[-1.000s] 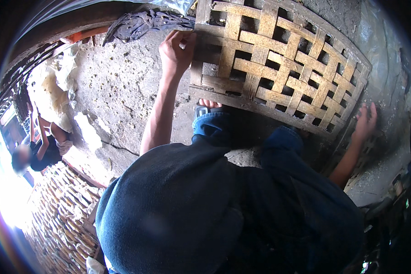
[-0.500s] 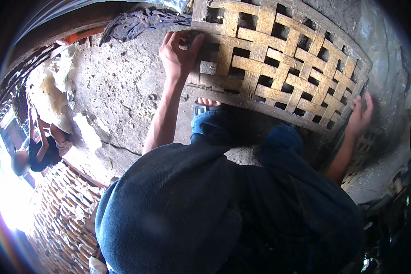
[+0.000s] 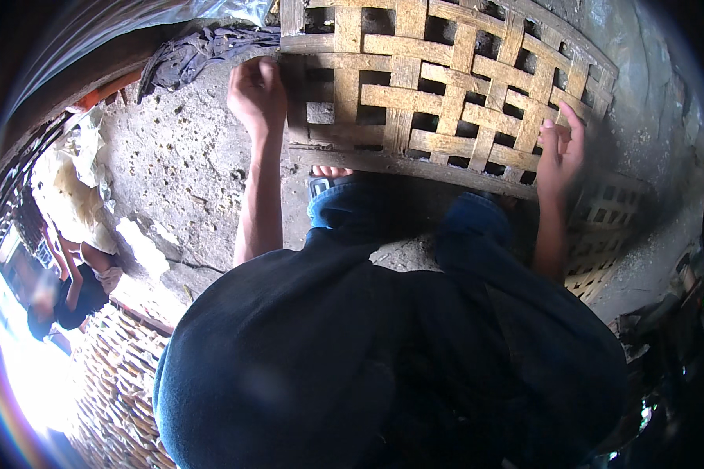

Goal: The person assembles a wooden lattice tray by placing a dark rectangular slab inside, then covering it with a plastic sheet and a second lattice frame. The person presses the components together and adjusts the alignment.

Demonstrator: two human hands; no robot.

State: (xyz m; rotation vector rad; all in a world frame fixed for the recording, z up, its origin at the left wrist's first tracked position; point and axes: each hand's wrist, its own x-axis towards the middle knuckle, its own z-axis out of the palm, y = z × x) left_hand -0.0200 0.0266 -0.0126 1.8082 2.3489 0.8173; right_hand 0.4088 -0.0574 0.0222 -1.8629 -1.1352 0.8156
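Note:
A panel of woven bamboo strips in a wooden frame [image 3: 405, 94] is tilted in front of my legs, with square gaps between its strips. My left hand [image 3: 258, 98] is closed at its left edge, the fingers curled against the frame and partly hidden. Over the lattice near the panel's right end is my right hand [image 3: 559, 156], its fingers apart and slightly blurred. Whether that hand touches the strips I cannot tell. Below the panel's lower rail show my sandalled foot [image 3: 332, 172] and jeans [image 3: 473, 219].
Another lattice panel [image 3: 606, 211] lies at the right, beside my right forearm. Crumpled dark cloth [image 3: 203, 55] and clear plastic sheeting [image 3: 242, 9] are at the far left. A person [image 3: 78, 289] sits at the left beside pale sheeting [image 3: 62, 184], near rows of thin pieces [image 3: 121, 375].
The panel has shifted left along with my left hand. My right hand has come left, from beside the panel's right end to over its strips.

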